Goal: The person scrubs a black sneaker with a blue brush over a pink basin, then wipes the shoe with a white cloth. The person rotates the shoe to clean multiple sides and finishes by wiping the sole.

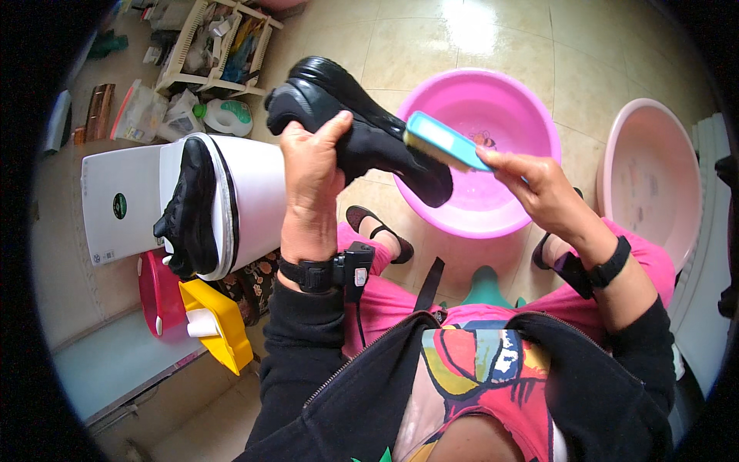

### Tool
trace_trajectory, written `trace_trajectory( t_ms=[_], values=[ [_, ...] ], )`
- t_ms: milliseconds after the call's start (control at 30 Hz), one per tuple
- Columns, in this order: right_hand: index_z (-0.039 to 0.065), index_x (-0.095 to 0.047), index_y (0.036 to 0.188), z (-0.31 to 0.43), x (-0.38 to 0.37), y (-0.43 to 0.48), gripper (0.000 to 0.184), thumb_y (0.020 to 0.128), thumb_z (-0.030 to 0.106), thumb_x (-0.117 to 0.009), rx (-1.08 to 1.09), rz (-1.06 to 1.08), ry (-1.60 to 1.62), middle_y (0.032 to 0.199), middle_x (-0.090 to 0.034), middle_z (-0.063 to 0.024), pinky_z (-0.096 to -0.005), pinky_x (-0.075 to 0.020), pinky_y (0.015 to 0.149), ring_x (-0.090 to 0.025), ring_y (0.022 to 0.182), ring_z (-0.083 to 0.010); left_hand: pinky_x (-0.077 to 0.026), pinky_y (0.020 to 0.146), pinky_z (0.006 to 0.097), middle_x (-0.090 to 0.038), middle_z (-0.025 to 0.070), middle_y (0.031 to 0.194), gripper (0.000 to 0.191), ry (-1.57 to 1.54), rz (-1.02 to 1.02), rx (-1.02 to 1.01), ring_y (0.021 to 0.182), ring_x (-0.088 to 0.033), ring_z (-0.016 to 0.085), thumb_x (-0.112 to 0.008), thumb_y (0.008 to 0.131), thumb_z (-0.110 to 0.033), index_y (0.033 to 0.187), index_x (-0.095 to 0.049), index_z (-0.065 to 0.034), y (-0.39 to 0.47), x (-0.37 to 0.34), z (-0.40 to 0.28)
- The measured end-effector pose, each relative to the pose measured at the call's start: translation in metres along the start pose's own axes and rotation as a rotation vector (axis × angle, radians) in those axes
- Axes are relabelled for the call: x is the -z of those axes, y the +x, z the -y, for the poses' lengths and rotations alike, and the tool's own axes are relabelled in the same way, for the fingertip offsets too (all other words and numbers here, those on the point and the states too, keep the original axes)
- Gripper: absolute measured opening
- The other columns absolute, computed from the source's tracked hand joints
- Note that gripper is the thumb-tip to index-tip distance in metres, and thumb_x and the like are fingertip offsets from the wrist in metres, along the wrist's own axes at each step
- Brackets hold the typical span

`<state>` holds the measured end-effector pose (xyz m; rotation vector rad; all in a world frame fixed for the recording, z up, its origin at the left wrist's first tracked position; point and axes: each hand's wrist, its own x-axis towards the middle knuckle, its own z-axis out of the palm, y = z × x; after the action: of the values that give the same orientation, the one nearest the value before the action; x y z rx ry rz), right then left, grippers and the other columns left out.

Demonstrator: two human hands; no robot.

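Note:
My left hand (316, 167) grips a black shoe (369, 130) by its middle, its heel and thick glossy sole tilted up towards the far left. The toe end hangs over the near left rim of a pink plastic basin (508, 222). Held by its end in my right hand (540, 187) is a blue-backed scrubbing brush (444, 138). Its pale bristles face the shoe near the toe end and appear to touch it. A printed bee shows on the basin's inner wall. Another black shoe (193, 202) rests on a white bin to the left.
The white bin (254, 190) stands beside my left forearm. Near it are a pink container (159, 294), a yellow plastic scoop (216, 323), a white jug (228, 117) and a cream rack (222, 46) of bagged items. A pale pink tub (652, 185) leans at the right.

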<state>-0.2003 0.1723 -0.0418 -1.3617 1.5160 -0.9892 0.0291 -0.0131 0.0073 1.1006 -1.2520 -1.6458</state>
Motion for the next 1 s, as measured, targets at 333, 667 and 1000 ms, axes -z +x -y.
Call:
trace_trajectory(
  t_ms=[333,667,1000],
  values=[
    [0.006,-0.066,0.122,-0.01,-0.005,0.003,0.028,0.093,0.006,-0.063,0.155,-0.008,0.012,0.111,-0.07,-0.0175,-0.0331,-0.054,0.086,-0.071,0.099,-0.0231,-0.06,0.067,0.0355,-0.066,0.0132,0.088,0.02,0.012,0.018,-0.004,0.074,-0.069,0.024,-0.068,0.081,0.008,0.099,-0.059,0.006,-0.007,0.007,-0.002],
    [0.011,-0.066,0.122,0.0,0.002,0.014,0.029,0.093,0.011,-0.064,0.191,-0.068,-0.176,0.098,-0.069,-0.0174,-0.0361,-0.0527,0.071,-0.068,0.082,-0.032,-0.06,0.064,0.0361,-0.067,0.0112,0.086,0.02,-0.026,0.02,0.04,0.07,-0.069,0.024,-0.069,0.083,0.003,0.101,-0.059,0.0037,-0.011,-0.003,0.009],
    [0.013,-0.038,0.152,0.012,0.025,0.017,0.062,0.095,0.004,-0.061,0.085,-0.095,0.241,0.078,-0.058,0.0023,-0.0203,-0.0456,0.058,-0.048,0.061,-0.0039,-0.059,0.062,0.0353,-0.066,0.01,0.085,0.023,-0.086,0.114,0.111,0.066,-0.067,0.021,-0.071,0.082,-0.002,0.101,-0.06,0.0025,-0.007,-0.004,0.001]
  ],
)
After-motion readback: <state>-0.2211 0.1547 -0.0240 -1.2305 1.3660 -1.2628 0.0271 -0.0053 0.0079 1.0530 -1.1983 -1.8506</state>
